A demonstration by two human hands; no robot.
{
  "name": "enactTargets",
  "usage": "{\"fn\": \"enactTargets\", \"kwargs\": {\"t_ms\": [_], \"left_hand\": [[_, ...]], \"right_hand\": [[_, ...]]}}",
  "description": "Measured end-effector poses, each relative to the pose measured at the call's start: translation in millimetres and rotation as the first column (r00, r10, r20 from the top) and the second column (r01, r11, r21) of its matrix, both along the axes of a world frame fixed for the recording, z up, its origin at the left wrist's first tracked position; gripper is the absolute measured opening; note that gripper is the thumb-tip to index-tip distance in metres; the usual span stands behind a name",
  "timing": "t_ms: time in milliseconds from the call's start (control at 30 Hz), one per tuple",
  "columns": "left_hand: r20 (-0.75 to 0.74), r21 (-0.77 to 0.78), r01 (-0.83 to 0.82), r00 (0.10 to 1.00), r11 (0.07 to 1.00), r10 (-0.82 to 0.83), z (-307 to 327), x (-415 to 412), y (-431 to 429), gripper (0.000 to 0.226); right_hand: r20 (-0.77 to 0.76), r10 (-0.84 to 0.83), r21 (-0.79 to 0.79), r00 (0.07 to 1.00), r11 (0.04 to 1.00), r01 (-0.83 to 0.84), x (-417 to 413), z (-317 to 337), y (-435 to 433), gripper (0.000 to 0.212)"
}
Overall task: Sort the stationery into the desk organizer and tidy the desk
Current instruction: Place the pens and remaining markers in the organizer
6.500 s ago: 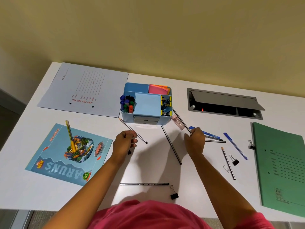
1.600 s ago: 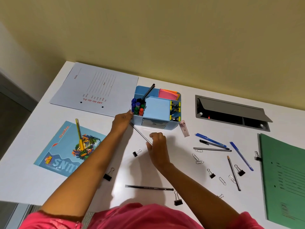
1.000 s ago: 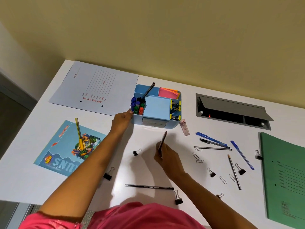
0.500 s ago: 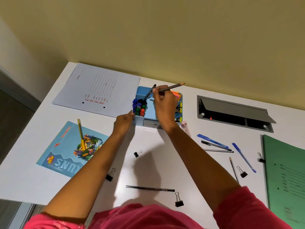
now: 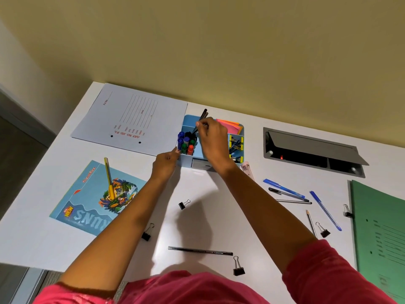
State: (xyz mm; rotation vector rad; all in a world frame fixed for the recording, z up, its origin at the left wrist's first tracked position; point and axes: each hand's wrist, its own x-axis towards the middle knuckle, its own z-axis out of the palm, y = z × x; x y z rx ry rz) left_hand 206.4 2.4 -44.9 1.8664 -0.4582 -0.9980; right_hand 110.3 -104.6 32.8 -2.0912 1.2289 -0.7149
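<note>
While the person leans over the white desk (image 5: 54, 242), both hands are up at the blue desk organizer (image 5: 185, 161), which stands near the far edge, between a pale folder (image 5: 131, 119) and a grey cable hatch (image 5: 311, 150). The right hand (image 5: 213, 139) reaches over the organizer's middle, and its thumb and fingers pinch a dark pencil (image 5: 202, 117). The pencil stands tilted, lower end down in the back left compartment, upper end leaning toward the wall. A second dark stick lies right alongside it, and I cannot tell the two apart clearly. The left hand (image 5: 165, 163) is against the organizer's near left corner, a fingertip touching the wall. Whether it grips the corner or only presses on it, I cannot tell.

Capped markers (image 5: 186, 143) stand in the front left compartment, pink and orange sticky notes (image 5: 230, 126) sit at the back right, and black clips fill the right side slot (image 5: 235, 145).

Loose on the desk, another pencil (image 5: 200, 251) lies near the person's chest, with a binder clip (image 5: 238, 268) just beside its right end. Two more clips (image 5: 183, 204) (image 5: 148, 232) lie under the left forearm. To the right lie blue pens (image 5: 283, 188) (image 5: 325, 210), a black pen (image 5: 287, 194) and a green folder (image 5: 381, 227). A yellow tool (image 5: 109, 178) rests on a blue notebook (image 5: 87, 207) at the left.
</note>
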Motion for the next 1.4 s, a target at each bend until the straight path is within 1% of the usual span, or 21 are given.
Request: {"fn": "enactTargets", "kwargs": {"t_ms": [167, 233, 267, 367, 400, 467, 533, 600, 667, 733, 800, 833, 933, 1000, 1133, 1267, 1400], "left_hand": [[-0.018, 0.009, 0.000, 1.000, 1.000, 0.000, -1, 2, 0, 0.046], [-0.035, 0.006, -0.014, 0.999, 1.000, 0.014, 1, 2, 0, 0.043], [-0.043, 0.006, -0.019, 0.999, 1.000, 0.019, 2, 1, 0, 0.045], [-0.039, 0.017, -0.024, 0.999, 1.000, 0.025, 2, 2, 1, 0.046], [-0.032, 0.016, -0.024, 0.999, 1.000, 0.024, 1, 3, 2, 0.045], [-0.037, 0.010, -0.017, 0.999, 1.000, 0.018, -1, 4, 3, 0.042], [-0.033, 0.015, 0.001, 0.999, 1.000, -0.001, 1, 4, 1, 0.040], [-0.035, 0.021, -0.006, 0.999, 1.000, 0.007, 4, 3, 1, 0.037], [-0.040, 0.031, -0.010, 0.999, 0.999, 0.011, 6, 2, -1, 0.035], [-0.038, 0.033, -0.010, 0.999, 0.999, 0.012, 7, 2, -2, 0.032], [-0.046, 0.034, -0.019, 0.999, 0.999, 0.020, 11, 2, -2, 0.029], [-0.047, 0.036, -0.022, 0.999, 0.999, 0.023, 12, 1, -2, 0.028], [-0.061, 0.038, -0.027, 0.998, 0.999, 0.029, 16, 0, -1, 0.027], [-0.069, 0.037, -0.024, 0.997, 0.999, 0.026, 17, -1, 0, 0.024], [-0.079, 0.033, -0.011, 0.997, 0.999, 0.013, 18, 0, -2, 0.022], [-0.103, 0.052, 0.004, 0.995, 0.999, 0.001, 21, 2, -4, 0.038], [-0.156, 0.045, 0.086, 0.985, 0.995, -0.078, 26, 9, -4, 0.042]], "right_hand": [[0.076, -0.053, -0.053, 0.996, 0.997, 0.057, -21, 5, 12, 0.022], [0.075, -0.086, -0.057, 0.993, 0.994, 0.090, -35, 5, 21, 0.021], [0.082, -0.097, -0.062, 0.992, 0.993, 0.102, -44, 4, 26, 0.020], [0.195, -0.058, -0.135, 0.979, 0.987, 0.086, -73, -3, 48, 0.013], [0.199, -0.054, -0.143, 0.979, 0.986, 0.083, -83, -9, 55, 0.011], [0.147, -0.068, -0.075, 0.987, 0.994, 0.079, -98, -17, 69, 0.007], [0.081, -0.043, 0.003, 0.996, 0.999, 0.043, -114, -25, 84, 0.010], [0.051, 0.041, 0.044, 0.998, 0.998, -0.044, -131, -35, 102, 0.013], [-0.024, 0.146, 0.111, 0.989, 0.983, -0.143, -145, -48, 118, 0.009], [-0.137, 0.275, 0.200, 0.952, 0.949, -0.245, -155, -63, 132, 0.005], [-0.226, 0.406, 0.287, 0.885, 0.896, -0.338, -162, -73, 146, 0.013], [-0.266, 0.455, 0.305, 0.850, 0.876, -0.374, -164, -77, 152, 0.017], [-0.374, 0.535, 0.299, 0.757, 0.843, -0.448, -170, -85, 168, 0.027], [-0.408, 0.547, 0.251, 0.731, 0.837, -0.486, -171, -87, 174, 0.025], [-0.420, 0.546, 0.183, 0.724, 0.833, -0.522, -171, -86, 172, 0.010], [-0.446, 0.527, 0.152, 0.724, 0.841, -0.519, -170, -82, 163, 0.013], [-0.379, 0.468, 0.143, 0.798, 0.882, -0.449, -172, -69, 145, 0.009]]}}
